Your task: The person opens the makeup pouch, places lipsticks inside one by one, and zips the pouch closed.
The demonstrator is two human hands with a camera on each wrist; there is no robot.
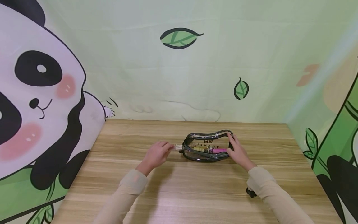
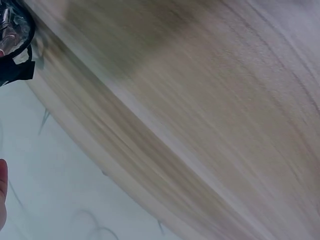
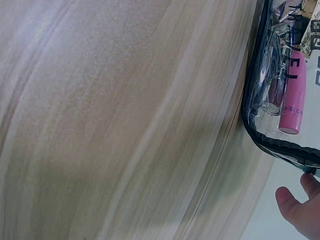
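A clear travel pouch (image 1: 208, 159) with black trim stands with its top gaping on the table. Inside it lie a pink tube (image 1: 219, 150) and a gold-and-black item (image 1: 202, 149); the right wrist view shows the pink tube (image 3: 294, 95) through the plastic. At the pouch's left end, my left hand (image 1: 157, 154) pinches a small pale, silvery tube-like piece (image 1: 178, 147), its exact kind unclear. My right hand (image 1: 238, 152) holds the pouch's right end, fingers at the far rim and thumb at the near side. Only a sliver of the left hand (image 2: 2, 192) shows in the left wrist view.
The wooden table (image 1: 195, 193) spreads out around the pouch. Behind it hangs a pale green backdrop (image 1: 134, 62) printed with pandas and leaves. A black object (image 1: 251, 193) shows beneath the right sleeve.
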